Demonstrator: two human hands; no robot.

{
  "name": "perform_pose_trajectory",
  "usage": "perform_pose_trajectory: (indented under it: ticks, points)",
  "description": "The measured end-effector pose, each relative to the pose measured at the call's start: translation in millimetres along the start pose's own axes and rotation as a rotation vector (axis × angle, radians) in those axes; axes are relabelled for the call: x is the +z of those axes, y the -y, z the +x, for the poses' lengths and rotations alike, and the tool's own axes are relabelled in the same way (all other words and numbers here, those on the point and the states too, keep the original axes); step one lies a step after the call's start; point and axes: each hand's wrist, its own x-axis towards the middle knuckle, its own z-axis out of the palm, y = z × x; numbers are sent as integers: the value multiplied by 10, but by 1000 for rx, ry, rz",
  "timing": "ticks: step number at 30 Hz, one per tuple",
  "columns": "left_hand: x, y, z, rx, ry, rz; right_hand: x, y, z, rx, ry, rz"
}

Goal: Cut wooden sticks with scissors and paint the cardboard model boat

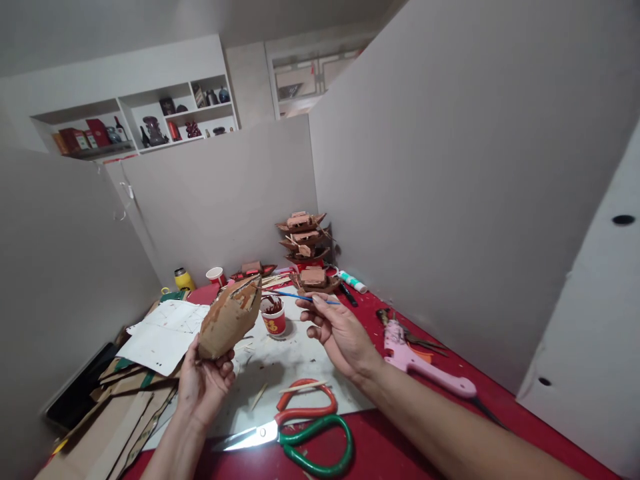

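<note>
My left hand [207, 380] holds up a cardboard boat [229, 317] by its lower end, with its pale underside facing me. Brown paint covers patches near the boat's upper tip. Between the thumb and fingers of my right hand [340, 333] is a thin blue paintbrush [295, 295], its tip pointing left at the boat's upper end. I cannot tell whether the bristles touch the cardboard. Just beyond and between the hands stands a red paper cup [274, 321] with dark brown paint inside and on its rim.
Scissors [300, 427] with red and green handles lie in front. A pink glue gun [425, 367] rests at right. Finished-looking cardboard boats [305, 237] are stacked at the back. Cardboard sheets [110, 420] and white paper [160, 333] fill the left. Grey panels [450, 167] enclose the table.
</note>
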Motion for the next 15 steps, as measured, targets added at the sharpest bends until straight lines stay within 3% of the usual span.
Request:
perform_pose_trajectory:
  ticks: [15]
  points:
    - [-10,-6,15,14,14,1,-15,19,28,-32,-7,-10]
